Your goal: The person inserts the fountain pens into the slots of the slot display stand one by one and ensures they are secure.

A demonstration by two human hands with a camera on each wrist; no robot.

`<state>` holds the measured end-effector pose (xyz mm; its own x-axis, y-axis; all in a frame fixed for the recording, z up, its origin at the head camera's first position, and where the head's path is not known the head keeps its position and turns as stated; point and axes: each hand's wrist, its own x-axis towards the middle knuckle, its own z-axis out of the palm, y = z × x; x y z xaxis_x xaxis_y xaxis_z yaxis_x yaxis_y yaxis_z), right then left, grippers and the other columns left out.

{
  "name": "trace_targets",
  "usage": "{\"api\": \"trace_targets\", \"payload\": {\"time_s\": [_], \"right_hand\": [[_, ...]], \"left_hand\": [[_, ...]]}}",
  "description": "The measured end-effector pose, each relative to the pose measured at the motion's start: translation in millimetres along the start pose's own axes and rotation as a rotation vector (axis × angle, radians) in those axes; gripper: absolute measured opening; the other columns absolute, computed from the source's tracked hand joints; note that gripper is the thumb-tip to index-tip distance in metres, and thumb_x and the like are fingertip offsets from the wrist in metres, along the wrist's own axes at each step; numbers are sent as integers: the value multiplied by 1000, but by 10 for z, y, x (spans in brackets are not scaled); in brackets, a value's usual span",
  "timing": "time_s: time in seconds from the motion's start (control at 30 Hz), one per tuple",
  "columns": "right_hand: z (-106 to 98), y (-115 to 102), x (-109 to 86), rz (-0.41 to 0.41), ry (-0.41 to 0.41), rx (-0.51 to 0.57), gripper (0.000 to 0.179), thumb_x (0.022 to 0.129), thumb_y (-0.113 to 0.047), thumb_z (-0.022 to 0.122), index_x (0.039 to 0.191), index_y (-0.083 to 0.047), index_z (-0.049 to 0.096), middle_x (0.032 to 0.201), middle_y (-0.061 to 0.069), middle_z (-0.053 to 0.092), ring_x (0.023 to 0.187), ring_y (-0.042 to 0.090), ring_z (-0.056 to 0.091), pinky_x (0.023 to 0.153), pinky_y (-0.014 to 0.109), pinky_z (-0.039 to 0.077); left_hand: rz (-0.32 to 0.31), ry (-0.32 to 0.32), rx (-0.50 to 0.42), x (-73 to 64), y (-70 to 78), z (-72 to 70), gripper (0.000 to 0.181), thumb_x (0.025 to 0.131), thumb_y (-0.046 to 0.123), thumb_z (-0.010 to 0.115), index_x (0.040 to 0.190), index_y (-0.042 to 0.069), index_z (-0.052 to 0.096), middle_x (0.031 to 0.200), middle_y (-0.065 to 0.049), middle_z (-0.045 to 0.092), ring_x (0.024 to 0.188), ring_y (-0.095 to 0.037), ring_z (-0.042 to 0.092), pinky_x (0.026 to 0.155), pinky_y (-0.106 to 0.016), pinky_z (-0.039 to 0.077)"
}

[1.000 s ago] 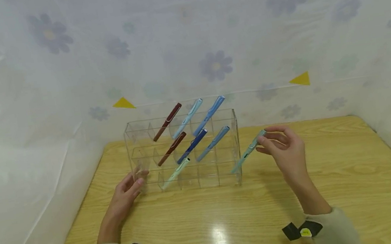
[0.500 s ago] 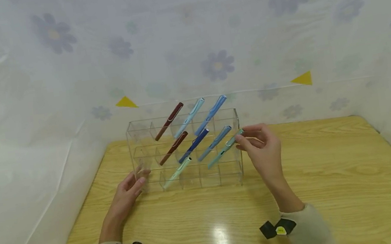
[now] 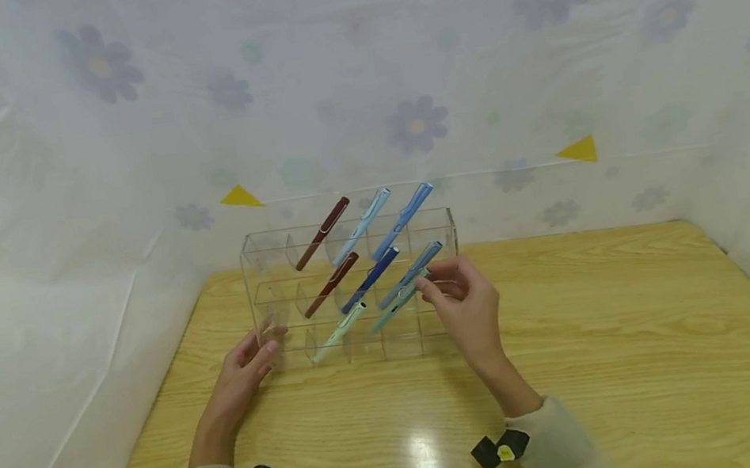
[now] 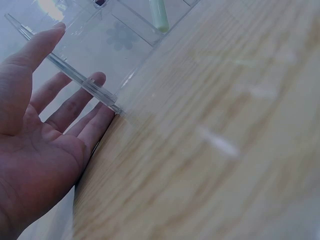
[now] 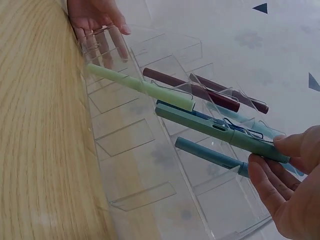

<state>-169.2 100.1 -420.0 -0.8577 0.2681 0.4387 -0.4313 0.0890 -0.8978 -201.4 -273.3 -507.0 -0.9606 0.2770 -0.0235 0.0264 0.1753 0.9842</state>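
Note:
A clear acrylic pen rack (image 3: 261,291) with stepped rows stands on the table and bears several capped pens, all leaning the same way. My right hand (image 3: 466,307) pinches the cap end of a green pen (image 5: 207,126) between thumb and fingers, tilted in front of the rack's lower row. It overlaps a blue pen (image 3: 394,293) in the head view. A pale green pen (image 3: 340,332) rests in the lowest row, left of the held one. My left hand (image 4: 47,135) holds the rack's left side, thumb on one face of the edge, fingers on the other.
Two dark red pens (image 3: 322,233), a light blue pen (image 3: 361,226), another blue pen (image 3: 402,220) and a dark blue pen (image 3: 370,280) sit in the upper rows. The wooden table (image 3: 347,446) meets a flowered curtain (image 3: 327,97) behind.
My right hand has carried the green pen leftward, from beyond the rack's right end to in front of its lower row. The left hand has stayed at the rack's left side.

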Motion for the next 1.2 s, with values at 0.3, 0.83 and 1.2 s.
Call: {"api": "trace_targets", "payload": {"time_s": [0.3,0.83,1.2], "right_hand": [[131,21,-87,48,-47,10,17,90,3,76,103,9,66,99,19,70,85,38,75,72,33,61],[290,244,-246,42,-82,-61,15,89,-7,81,99,-1,72,98,11,74,80,26,75,70,27,60],[317,313,-260,-31,-83,-163,15,89,-11,81,97,-3,73,93,7,77,78,20,76,69,26,59]], "left_hand": [[-7,-2,2,-16,1,-10,58,110,30,51,164,21,30,158,-13,44,150,-32,28,114,-62,26],[-11,9,4,-15,-16,-9,60,110,30,51,164,15,30,160,-14,42,150,-32,26,114,-62,27],[-7,3,-15,-9,-13,-2,60,110,29,52,164,16,30,158,-13,44,150,-30,27,115,-60,26]]}}
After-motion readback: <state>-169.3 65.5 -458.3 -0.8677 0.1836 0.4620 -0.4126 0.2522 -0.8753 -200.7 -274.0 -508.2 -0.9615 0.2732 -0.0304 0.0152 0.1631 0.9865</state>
